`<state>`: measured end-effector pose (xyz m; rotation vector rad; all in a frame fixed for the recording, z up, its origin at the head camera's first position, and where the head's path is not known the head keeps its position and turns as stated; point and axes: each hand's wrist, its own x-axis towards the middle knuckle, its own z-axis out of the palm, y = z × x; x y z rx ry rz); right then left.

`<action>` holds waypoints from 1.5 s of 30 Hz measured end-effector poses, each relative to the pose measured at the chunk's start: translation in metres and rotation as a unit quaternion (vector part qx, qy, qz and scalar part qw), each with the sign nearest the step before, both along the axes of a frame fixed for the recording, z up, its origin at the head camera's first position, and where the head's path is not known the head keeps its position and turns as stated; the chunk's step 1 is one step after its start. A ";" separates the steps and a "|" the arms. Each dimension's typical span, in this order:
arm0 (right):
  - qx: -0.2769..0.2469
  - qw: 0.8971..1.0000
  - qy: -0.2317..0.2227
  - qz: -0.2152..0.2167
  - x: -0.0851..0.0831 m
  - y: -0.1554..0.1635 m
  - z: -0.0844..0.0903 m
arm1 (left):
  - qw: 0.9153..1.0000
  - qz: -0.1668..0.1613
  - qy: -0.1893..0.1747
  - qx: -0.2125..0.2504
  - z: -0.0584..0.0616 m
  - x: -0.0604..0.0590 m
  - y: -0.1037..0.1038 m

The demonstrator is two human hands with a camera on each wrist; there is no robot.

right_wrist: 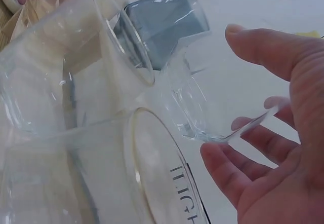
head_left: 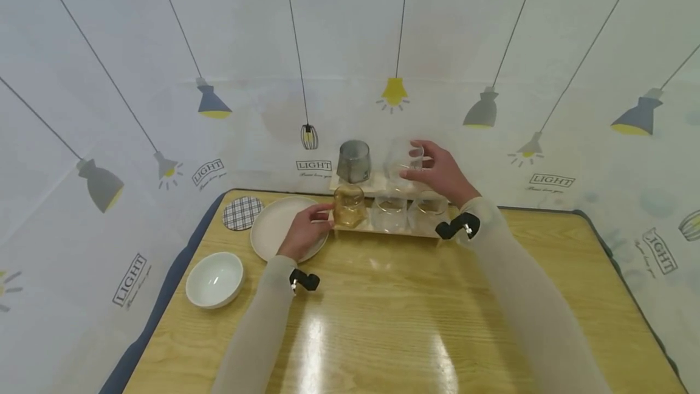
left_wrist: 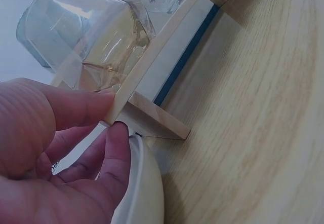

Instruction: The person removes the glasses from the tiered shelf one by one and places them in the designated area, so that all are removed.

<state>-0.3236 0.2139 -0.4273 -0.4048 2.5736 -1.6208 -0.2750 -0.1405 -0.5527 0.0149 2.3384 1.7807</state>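
Note:
A small two-tier wooden rack [head_left: 391, 229] holds several faceted glasses. My left hand [head_left: 305, 233] pinches the left end of its lower shelf [left_wrist: 161, 41] between thumb and fingers, beside an amber glass [head_left: 349, 207]. My right hand [head_left: 440, 170] is around a clear glass [right_wrist: 202, 100] at the upper shelf, thumb on the near side and fingers on the far side. Whether that glass rests on the shelf is hard to tell. To its left on the upper tier stands a grey glass [head_left: 354, 162]. Two clear glasses [head_left: 389, 211] stand on the lower tier, right of the amber one.
Left of the rack lies a beige plate [head_left: 265, 233], partly behind my left hand. A checkered round coaster [head_left: 243, 213] and a white bowl [head_left: 214, 279] are further left on the wooden table [head_left: 377, 321]. A wall covering printed with lamps [head_left: 350, 29] rises behind the rack.

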 end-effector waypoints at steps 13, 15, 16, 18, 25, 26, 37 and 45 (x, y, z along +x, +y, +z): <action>-0.027 0.997 0.058 -0.040 0.045 0.040 0.010 | 1.000 0.004 0.004 -0.015 0.003 0.002 0.001; -0.027 0.996 0.065 -0.051 0.052 0.048 0.009 | 1.000 0.003 0.004 -0.016 0.003 0.002 0.002; -0.028 0.996 0.068 -0.056 0.056 0.052 0.009 | 1.000 0.002 0.004 -0.017 0.003 0.001 0.002; -0.029 0.995 0.075 -0.065 0.064 0.060 0.008 | 1.000 0.002 0.004 -0.018 0.003 0.001 0.003; -0.019 0.992 0.092 -0.088 0.085 0.088 0.001 | 1.000 0.003 0.001 -0.015 0.003 0.000 0.002; -0.016 0.991 0.095 -0.092 0.088 0.092 -0.001 | 1.000 0.004 0.001 -0.015 0.002 0.000 0.002; 0.032 0.983 0.083 -0.159 0.115 0.140 -0.033 | 1.000 0.001 0.000 -0.009 0.000 0.003 0.001; 0.033 0.972 0.067 -0.222 0.121 0.171 -0.058 | 1.000 -0.005 0.007 -0.016 0.004 0.002 0.001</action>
